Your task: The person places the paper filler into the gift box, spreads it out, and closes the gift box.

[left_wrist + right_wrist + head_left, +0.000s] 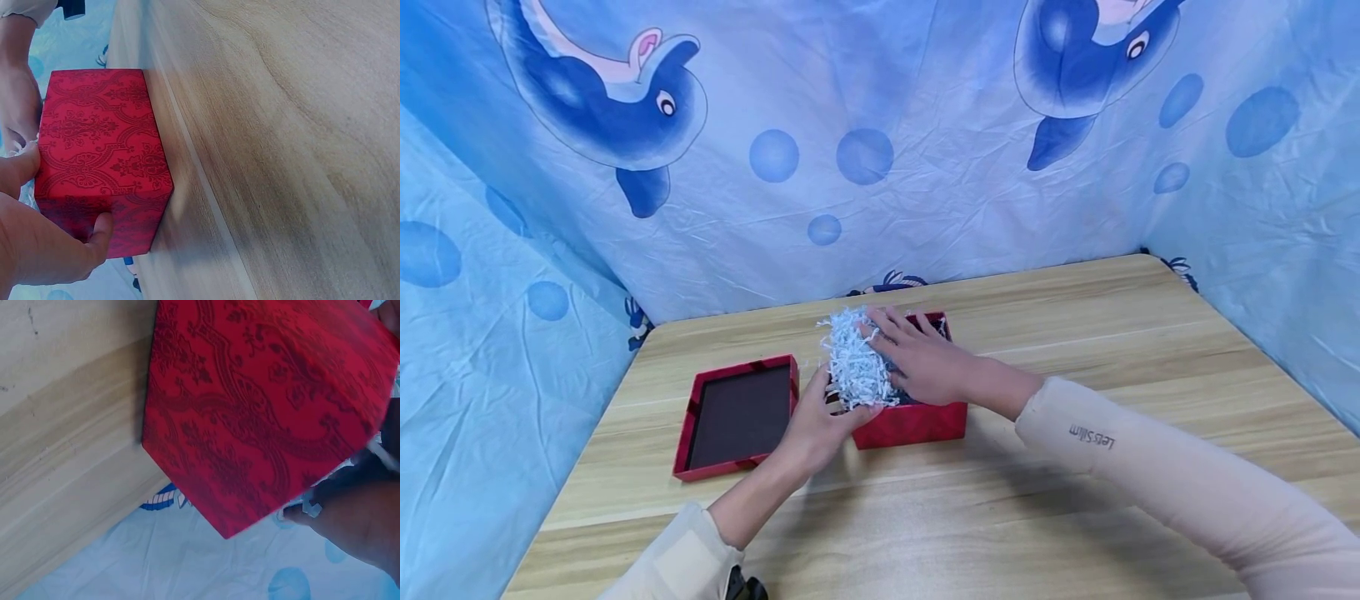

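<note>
A red box [910, 425] with a dark damask pattern stands on the table, its top uncovered. White shredded paper [853, 358] is heaped at the box's left end and spills above its rim. My left hand [820, 425] grips the box's near left corner, under the shreds. In the left wrist view its thumb lies at the top edge of the patterned side and a finger [101, 234] presses the end wall. Fingers spread, my right hand [928, 362] reaches across the opening and touches the shreds; it hides part of the dark interior.
To the left of the box a red lid [681, 450] lies with its dark inside up. The wooden table [1037, 517] ends at the back against a blue dolphin-print curtain [925, 217], which also hangs along both sides.
</note>
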A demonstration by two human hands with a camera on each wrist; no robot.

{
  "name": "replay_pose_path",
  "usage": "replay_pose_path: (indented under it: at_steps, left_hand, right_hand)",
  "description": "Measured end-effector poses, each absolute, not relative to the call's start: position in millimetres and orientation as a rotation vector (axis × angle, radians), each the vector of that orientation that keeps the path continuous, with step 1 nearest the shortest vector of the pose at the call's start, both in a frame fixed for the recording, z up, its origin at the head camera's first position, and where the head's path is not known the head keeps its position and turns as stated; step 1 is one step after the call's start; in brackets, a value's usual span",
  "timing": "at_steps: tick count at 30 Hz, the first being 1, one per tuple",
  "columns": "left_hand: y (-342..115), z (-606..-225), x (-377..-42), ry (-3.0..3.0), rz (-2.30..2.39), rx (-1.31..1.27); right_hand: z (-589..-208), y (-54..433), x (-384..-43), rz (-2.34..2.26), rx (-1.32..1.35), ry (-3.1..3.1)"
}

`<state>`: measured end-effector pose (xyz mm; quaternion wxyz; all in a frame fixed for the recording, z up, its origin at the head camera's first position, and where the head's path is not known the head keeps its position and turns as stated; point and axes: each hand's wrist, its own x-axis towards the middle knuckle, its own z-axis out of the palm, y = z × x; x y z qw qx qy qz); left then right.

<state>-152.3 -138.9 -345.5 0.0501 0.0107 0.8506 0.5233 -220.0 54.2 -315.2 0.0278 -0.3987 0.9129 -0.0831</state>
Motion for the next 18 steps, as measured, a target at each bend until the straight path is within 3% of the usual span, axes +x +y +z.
replay_pose_path:
  at_steps: [12,18]
  left_hand:
    - [-137.5,-345.9,-151.6,2.584,1.601,0.016]
    - [-137.6,-346.7,-151.4,2.579,1.613,0.008]
  right_hand:
    - [-326.1,46.5,-229.9,-0.297,-0.938,2.531]
    - [-319.7,45.2,-232.1,-0.156,-0.922,2.541]
